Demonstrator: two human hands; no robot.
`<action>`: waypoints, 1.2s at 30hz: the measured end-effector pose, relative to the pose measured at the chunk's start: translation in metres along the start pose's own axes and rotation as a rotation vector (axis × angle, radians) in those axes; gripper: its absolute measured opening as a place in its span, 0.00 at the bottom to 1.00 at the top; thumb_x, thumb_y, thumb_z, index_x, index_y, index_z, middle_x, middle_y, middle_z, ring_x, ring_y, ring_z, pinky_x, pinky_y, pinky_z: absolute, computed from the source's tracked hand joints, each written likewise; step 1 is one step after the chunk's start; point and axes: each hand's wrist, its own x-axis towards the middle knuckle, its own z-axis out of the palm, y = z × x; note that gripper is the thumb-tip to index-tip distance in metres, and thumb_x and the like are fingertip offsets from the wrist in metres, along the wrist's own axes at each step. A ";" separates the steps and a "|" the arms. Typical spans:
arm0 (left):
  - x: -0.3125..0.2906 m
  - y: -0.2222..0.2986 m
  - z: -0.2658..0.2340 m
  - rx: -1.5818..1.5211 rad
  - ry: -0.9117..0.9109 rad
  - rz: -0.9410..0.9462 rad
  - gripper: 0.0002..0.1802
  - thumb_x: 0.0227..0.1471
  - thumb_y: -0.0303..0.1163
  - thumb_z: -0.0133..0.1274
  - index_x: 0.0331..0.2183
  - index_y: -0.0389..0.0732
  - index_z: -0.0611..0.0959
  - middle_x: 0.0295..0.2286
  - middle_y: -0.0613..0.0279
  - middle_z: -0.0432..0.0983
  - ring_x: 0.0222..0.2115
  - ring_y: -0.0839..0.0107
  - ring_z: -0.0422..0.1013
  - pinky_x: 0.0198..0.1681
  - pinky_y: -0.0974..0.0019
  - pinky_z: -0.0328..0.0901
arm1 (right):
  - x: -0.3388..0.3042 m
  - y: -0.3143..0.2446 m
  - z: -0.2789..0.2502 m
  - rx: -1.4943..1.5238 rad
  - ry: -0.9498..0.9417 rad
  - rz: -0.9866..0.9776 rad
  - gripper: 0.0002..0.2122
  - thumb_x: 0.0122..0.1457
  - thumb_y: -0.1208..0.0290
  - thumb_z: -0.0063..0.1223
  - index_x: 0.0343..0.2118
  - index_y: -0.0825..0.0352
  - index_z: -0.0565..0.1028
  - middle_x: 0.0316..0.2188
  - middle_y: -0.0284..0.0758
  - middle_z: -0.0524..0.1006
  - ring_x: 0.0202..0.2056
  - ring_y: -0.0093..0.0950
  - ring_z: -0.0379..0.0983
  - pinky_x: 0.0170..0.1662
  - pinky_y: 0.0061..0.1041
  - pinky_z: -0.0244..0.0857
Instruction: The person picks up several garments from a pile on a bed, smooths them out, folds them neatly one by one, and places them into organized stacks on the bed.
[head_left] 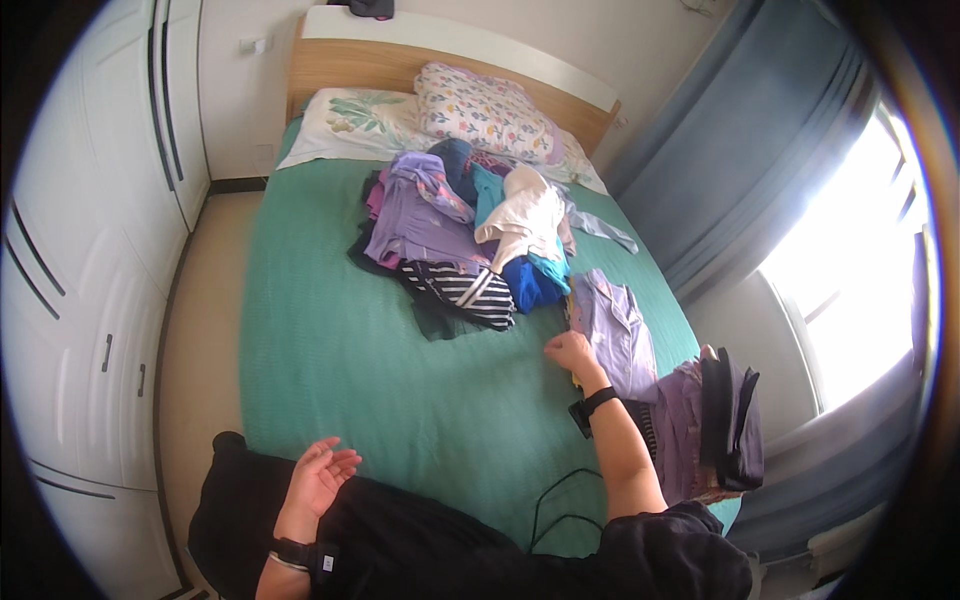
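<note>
Lilac shirt (617, 335), right hand (572, 352) curled alongside, grip unclear; left hand (320, 481) palm-up, uncurled

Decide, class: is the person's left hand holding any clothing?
No, the left hand is empty, palm showing, well apart from the clothing pile.

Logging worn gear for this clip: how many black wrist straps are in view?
2: one black strap around the wrist of the left hand, another black strap around the wrist of the right hand. Others could be hidden from this view.

Lavender shirt (620, 335), green bedsheet (400, 400)
</note>
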 end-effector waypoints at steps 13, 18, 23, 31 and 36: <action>0.004 0.021 -0.016 -0.096 0.036 -0.028 0.13 0.56 0.27 0.43 0.44 0.36 0.69 0.36 0.44 0.74 0.39 0.53 0.72 0.41 0.58 0.67 | 0.111 -0.224 -0.022 0.606 0.236 -0.587 0.16 0.45 0.68 0.58 0.40 0.66 0.76 0.36 0.41 0.77 0.41 0.36 0.73 0.45 0.31 0.66; 0.016 0.032 -0.021 -0.167 0.021 -0.066 0.12 0.57 0.26 0.41 0.43 0.34 0.70 0.36 0.44 0.75 0.40 0.53 0.72 0.42 0.58 0.68 | 0.157 -0.275 -0.001 0.422 0.452 -0.543 0.23 0.46 0.65 0.57 0.47 0.64 0.70 0.45 0.45 0.71 0.48 0.44 0.66 0.50 0.35 0.61; 0.023 0.046 -0.031 -0.149 0.019 -0.100 0.11 0.57 0.27 0.40 0.43 0.36 0.70 0.37 0.45 0.75 0.41 0.52 0.72 0.43 0.58 0.67 | 0.171 -0.307 0.006 0.324 0.358 -0.369 0.17 0.44 0.63 0.59 0.39 0.59 0.73 0.37 0.43 0.72 0.40 0.42 0.70 0.44 0.36 0.64; 0.038 0.057 -0.043 -0.088 -0.044 -0.111 0.12 0.58 0.27 0.40 0.44 0.37 0.71 0.38 0.45 0.74 0.42 0.52 0.72 0.44 0.58 0.67 | 0.187 -0.299 -0.006 0.769 0.227 -0.556 0.10 0.42 0.68 0.63 0.26 0.67 0.75 0.14 0.31 0.68 0.18 0.24 0.64 0.25 0.24 0.60; 0.011 0.033 -0.046 -0.101 -0.023 -0.101 0.12 0.58 0.27 0.39 0.44 0.37 0.71 0.39 0.44 0.74 0.43 0.52 0.71 0.45 0.57 0.66 | 0.049 -0.285 -0.017 1.138 -0.185 -0.590 0.03 0.52 0.75 0.55 0.25 0.65 0.73 0.21 0.21 0.67 0.26 0.14 0.62 0.31 0.15 0.56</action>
